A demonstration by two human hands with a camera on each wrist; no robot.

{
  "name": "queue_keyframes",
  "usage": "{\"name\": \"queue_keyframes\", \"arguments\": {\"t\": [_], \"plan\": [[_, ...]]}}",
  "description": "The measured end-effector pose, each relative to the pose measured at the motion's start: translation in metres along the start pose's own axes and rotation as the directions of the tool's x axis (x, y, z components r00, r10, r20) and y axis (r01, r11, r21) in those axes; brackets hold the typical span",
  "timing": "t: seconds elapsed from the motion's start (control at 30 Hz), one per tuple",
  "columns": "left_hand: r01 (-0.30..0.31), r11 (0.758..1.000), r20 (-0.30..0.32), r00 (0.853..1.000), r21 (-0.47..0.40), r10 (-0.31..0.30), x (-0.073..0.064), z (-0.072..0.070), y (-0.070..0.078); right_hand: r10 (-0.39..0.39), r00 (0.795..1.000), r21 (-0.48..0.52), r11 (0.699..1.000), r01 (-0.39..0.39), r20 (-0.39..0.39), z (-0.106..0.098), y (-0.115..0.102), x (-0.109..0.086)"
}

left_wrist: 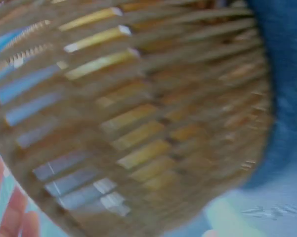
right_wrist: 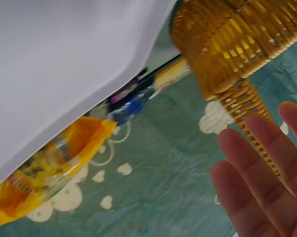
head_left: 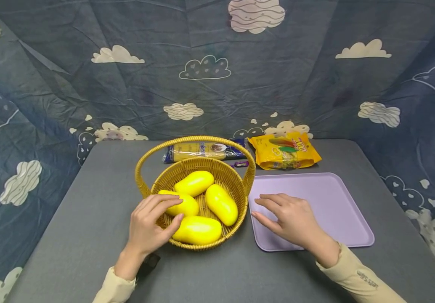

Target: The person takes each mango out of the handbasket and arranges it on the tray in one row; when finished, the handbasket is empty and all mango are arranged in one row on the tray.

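Note:
A round wicker basket (head_left: 198, 246) with a tall arched handle holds several yellow mangoes (head_left: 222, 205). My left hand (head_left: 149, 223) is over the basket's left rim, its fingers loosely bent above the nearest mango (head_left: 190, 207). Whether the fingertips touch that mango cannot be told. In the left wrist view the basket's woven side (left_wrist: 153, 113) is blurred, with a few fingers (left_wrist: 12, 217) at the lower left. My right hand (head_left: 293, 219) hovers with nothing in it over the left part of a lilac tray (head_left: 331, 206); its spread fingers (right_wrist: 272, 182) show in the right wrist view.
Behind the tray lies a yellow snack bag (head_left: 285, 149). A pasta packet (head_left: 202, 151) lies behind the basket, partly seen through the handle. One small purple wrapped candy (head_left: 241, 164) is between them. A cloud-patterned cloth (head_left: 206, 38) hangs behind the grey table (head_left: 88, 210).

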State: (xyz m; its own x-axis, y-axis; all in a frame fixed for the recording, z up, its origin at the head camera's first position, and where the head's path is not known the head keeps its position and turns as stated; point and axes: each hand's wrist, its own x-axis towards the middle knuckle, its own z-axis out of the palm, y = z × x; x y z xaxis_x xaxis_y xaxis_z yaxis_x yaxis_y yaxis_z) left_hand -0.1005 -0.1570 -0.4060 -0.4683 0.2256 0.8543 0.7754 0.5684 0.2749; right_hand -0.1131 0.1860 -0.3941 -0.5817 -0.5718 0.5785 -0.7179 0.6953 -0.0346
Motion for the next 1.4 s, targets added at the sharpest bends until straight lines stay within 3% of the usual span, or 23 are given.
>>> {"name": "queue_keyframes", "arguments": {"t": [0.07,0.17,0.3,0.4,0.47,0.63,0.73,0.87,0.93,1.0,1.2,1.27,1.4], "plan": [[0.006,0.998,-0.111,0.994,-0.055,-0.012,-0.002,-0.004,-0.003,-0.01,1.0,0.017,1.0,0.01,-0.024,0.001,-0.004,0.005],[0.031,0.991,-0.261,0.963,-0.133,-0.065,-0.003,-0.01,-0.005,-0.019,0.999,0.049,0.999,0.021,-0.043,0.002,-0.01,0.011],[0.141,0.969,-0.407,0.888,-0.205,-0.215,-0.005,-0.016,-0.005,-0.017,0.999,0.086,0.996,0.02,-0.031,0.002,-0.018,0.022],[0.251,0.931,-0.429,0.834,-0.267,-0.348,-0.01,-0.017,-0.008,-0.011,1.0,0.11,0.994,0.012,-0.012,0.001,-0.024,0.032],[0.3,0.902,-0.404,0.817,-0.31,-0.411,-0.014,-0.015,-0.013,-0.01,1.0,0.123,0.992,0.01,-0.001,0.0,-0.027,0.039],[0.416,0.833,-0.227,0.828,-0.364,-0.513,-0.019,-0.009,-0.024,-0.012,0.999,0.139,0.99,0.007,0.04,0.001,-0.034,0.055],[0.489,0.787,-0.104,0.822,-0.377,-0.56,-0.018,-0.005,-0.029,0.012,0.994,0.163,0.986,-0.031,0.111,0.002,-0.039,0.064],[0.501,0.754,-0.035,0.823,-0.424,-0.566,-0.02,0.001,-0.038,0.061,0.97,0.213,0.971,-0.113,0.235,0.006,-0.043,0.074],[0.487,0.732,-0.029,0.823,-0.476,-0.567,-0.025,0.006,-0.046,0.086,0.951,0.233,0.959,-0.159,0.296,0.009,-0.044,0.079],[0.482,0.7,-0.027,0.814,-0.526,-0.58,-0.03,0.01,-0.053,0.103,0.929,0.256,0.945,-0.202,0.355,0.012,-0.045,0.084],[0.536,0.572,0.038,0.75,-0.62,-0.661,-0.042,0.016,-0.068,0.133,0.846,0.289,0.903,-0.318,0.516,0.021,-0.042,0.096],[0.549,0.547,0.064,0.74,-0.632,-0.67,-0.043,0.017,-0.069,0.141,0.822,0.281,0.896,-0.342,0.551,0.024,-0.041,0.099],[0.554,0.518,0.088,0.733,-0.651,-0.674,-0.044,0.018,-0.07,0.151,0.777,0.257,0.891,-0.375,0.61,0.029,-0.04,0.104]]}}
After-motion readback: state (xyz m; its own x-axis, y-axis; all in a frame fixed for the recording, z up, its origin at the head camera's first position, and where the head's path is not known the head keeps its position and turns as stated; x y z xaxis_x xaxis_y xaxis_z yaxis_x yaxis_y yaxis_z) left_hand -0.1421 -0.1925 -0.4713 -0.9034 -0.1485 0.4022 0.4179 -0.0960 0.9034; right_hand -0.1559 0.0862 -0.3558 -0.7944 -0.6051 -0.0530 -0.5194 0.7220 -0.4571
